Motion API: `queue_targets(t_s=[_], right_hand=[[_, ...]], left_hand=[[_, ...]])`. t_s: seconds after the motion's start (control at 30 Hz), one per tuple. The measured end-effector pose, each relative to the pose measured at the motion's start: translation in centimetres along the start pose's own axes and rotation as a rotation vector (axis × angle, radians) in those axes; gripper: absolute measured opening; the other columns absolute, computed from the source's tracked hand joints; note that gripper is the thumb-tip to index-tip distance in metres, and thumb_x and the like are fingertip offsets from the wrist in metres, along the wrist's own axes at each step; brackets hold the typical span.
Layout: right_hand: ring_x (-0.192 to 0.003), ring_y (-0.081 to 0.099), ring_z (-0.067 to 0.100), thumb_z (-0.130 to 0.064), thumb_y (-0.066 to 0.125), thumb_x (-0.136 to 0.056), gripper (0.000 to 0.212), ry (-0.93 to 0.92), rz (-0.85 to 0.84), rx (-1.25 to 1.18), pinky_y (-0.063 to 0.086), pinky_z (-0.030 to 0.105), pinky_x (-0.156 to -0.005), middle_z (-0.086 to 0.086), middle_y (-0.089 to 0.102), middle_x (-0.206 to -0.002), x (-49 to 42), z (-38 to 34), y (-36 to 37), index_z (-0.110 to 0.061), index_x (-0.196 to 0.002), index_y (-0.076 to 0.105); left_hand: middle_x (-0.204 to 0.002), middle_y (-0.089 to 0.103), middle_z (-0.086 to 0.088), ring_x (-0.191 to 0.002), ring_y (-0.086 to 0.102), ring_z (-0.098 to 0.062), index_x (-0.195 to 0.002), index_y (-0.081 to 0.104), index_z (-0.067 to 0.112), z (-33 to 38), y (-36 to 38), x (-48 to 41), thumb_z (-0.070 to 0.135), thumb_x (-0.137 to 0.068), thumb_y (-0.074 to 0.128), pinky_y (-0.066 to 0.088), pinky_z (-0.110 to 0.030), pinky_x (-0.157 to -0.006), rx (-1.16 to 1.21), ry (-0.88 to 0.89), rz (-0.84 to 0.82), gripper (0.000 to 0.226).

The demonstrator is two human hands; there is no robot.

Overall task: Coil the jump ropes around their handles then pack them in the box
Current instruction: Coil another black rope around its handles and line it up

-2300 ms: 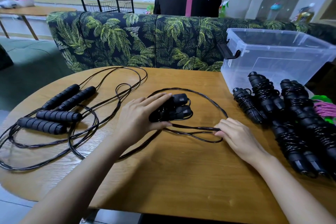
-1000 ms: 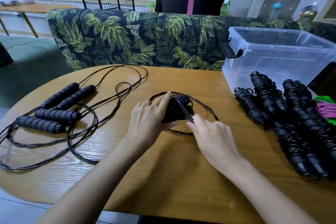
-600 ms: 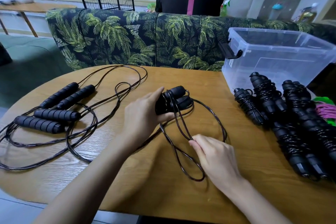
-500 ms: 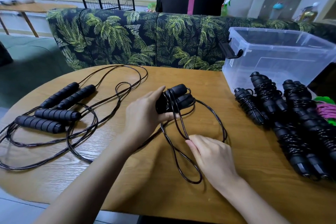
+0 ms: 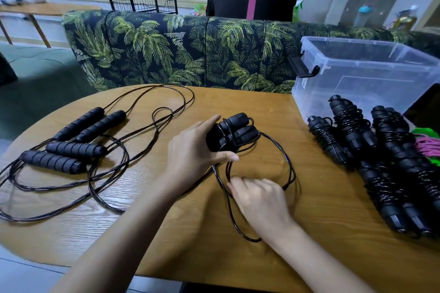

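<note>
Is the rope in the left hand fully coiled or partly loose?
Partly loose. A few turns wrap the paired handles that the left hand grips; long cord loops lie on the table, the right hand gripping one.

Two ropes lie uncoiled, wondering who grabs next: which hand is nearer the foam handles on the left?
Left. The left hand, gripping the paired handles, sits right of the foam handles; the right hand, pinching cord, lies farther right.

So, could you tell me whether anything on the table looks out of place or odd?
Nothing looks damaged. A pink and green bundle at the far right stands out beside the coiled black ropes; every other rope is black.
</note>
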State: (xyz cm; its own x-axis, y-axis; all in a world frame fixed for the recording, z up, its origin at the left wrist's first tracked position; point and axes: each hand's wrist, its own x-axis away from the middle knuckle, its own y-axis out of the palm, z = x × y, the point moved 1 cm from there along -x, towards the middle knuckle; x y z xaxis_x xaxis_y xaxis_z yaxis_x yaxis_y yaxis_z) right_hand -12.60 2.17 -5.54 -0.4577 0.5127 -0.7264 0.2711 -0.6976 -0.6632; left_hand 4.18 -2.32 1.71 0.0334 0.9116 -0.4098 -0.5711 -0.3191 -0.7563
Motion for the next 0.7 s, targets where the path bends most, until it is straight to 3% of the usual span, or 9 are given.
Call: queue_targets(t_s=[0.2,0.37,0.57,0.7], right_hand=[[-0.051,0.054,0.013,-0.032,0.048,-0.102,0.031,-0.080,0.017,0.030,0.042,0.028,-0.046,-0.007,0.054,-0.060,-0.2,1.1,-0.1,-0.019,-0.077,0.063],[-0.061,0.059,0.016,-0.033,0.045,-0.104,0.030,-0.098,-0.033,0.015,0.046,0.029,-0.048,-0.004,0.062,-0.074,0.4,4.7,-0.3,-0.015,-0.100,0.068],[-0.067,0.055,0.018,-0.031,0.044,-0.101,0.033,-0.049,-0.096,0.012,0.048,0.030,-0.050,-0.004,0.058,-0.072,0.9,9.5,-0.8,-0.014,-0.081,0.064],[-0.069,0.053,0.019,-0.028,0.047,-0.098,0.030,-0.008,-0.066,0.022,0.045,0.029,-0.052,-0.003,0.054,-0.069,0.4,11.8,-1.7,-0.013,-0.074,0.060]], left_hand=[[-0.103,0.070,0.013,-0.096,0.067,-0.016,-0.124,0.057,0.042,-0.3,0.4,-0.4,0.084,-0.050,0.054,0.054,-0.040,-0.074,0.035,-0.029,0.070,0.085],[-0.102,0.070,0.013,-0.093,0.067,-0.016,-0.124,0.056,0.040,-1.1,0.6,-0.7,0.082,-0.053,0.051,0.054,-0.038,-0.071,0.015,-0.063,0.126,0.083],[-0.101,0.072,0.010,-0.095,0.067,-0.014,-0.124,0.059,0.035,-1.6,0.1,-1.2,0.078,-0.053,0.062,0.056,-0.041,-0.077,0.200,-0.050,0.149,0.083],[-0.097,0.066,0.015,-0.094,0.064,-0.009,-0.129,0.060,0.028,-1.3,-0.7,-1.8,0.077,-0.053,0.062,0.055,-0.034,-0.081,0.222,-0.027,0.159,0.090]])
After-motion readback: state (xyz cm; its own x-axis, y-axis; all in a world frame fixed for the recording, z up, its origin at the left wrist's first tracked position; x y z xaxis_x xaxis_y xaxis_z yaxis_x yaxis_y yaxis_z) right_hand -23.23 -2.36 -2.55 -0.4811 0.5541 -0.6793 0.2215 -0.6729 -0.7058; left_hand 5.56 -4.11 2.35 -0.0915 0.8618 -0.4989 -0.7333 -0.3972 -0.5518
